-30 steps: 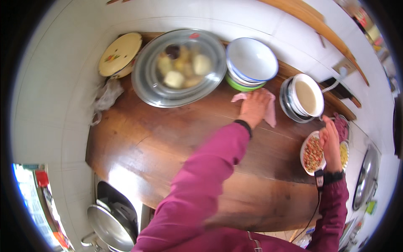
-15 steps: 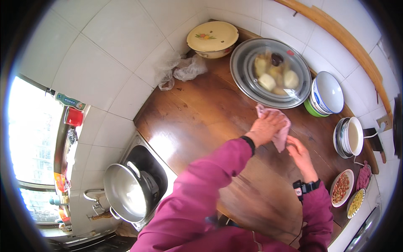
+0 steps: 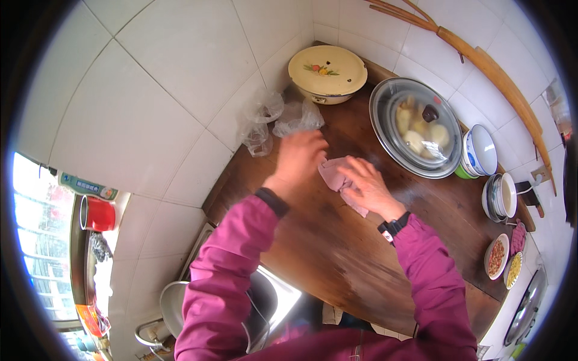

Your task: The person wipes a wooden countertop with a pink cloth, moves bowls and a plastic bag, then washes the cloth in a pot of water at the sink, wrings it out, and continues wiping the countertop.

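A crumpled pink cloth (image 3: 333, 174) lies on the brown wooden counter (image 3: 301, 234). My right hand (image 3: 372, 189) is on the cloth, its fingers bent over it from the right. Just left of the cloth, my left hand (image 3: 299, 159) hovers near the clear plastic bags (image 3: 299, 117) by the wall. Motion smears its fingers, so their grip does not show. Beyond my hands stand a cream oval enamel dish with a flowered lid (image 3: 328, 70) and a large metal pan with a glass lid (image 3: 415, 127), pale food showing through.
Along the right wall stand stacked bowls (image 3: 481, 150), more bowls (image 3: 507, 195), a bowl of chopped reddish food (image 3: 497, 257) and one of yellow pieces (image 3: 513, 271). At lower left are a wok (image 3: 173, 305) and a stove edge (image 3: 283, 298). A red mug (image 3: 98, 214) sits on the window ledge.
My left hand has left the cloth and moved left toward the plastic bags. My right hand has come onto the cloth, which now lies farther left. The view has shifted too.
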Available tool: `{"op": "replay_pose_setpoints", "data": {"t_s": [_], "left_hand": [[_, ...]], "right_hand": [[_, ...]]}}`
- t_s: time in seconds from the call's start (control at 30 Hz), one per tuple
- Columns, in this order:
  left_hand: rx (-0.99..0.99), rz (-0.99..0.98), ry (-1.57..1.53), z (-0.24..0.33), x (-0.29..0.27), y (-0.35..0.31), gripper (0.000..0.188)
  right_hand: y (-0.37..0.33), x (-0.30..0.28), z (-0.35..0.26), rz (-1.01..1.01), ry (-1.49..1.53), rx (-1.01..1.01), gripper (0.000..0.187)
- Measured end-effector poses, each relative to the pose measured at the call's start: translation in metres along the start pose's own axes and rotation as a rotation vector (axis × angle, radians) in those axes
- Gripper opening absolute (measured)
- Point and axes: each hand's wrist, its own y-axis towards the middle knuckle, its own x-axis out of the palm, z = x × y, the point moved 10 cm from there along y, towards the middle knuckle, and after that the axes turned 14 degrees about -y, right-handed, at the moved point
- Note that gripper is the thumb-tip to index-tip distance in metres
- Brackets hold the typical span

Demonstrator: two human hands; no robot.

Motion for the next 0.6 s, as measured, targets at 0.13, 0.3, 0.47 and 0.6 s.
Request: {"op": "replay_pose_setpoints", "data": {"t_s": [0.13,0.3,0.47,0.6], "left_hand": [[-0.131,0.018,0.334,-0.046,-0.044,0.023,0.062],[-0.457,-0.148,0.213,-0.125,-0.017,0.035,0.069],[-0.331,0.045,0.117,-0.149,-0.018,0.043,0.049],[-0.349,0.318,-0.209,-0.167,-0.065,0.040,0.039]], "right_hand": [[-0.003,0.020,-0.033,-0.077,-0.139,-0.115,0.054],[-0.038,0.029,-0.025,-0.206,-0.183,-0.051,0.051],[0.015,0.025,0.012,-0.018,-0.244,0.070,0.054],[0.074,0.033,0.022,0.033,-0.263,0.105,0.057]]}}
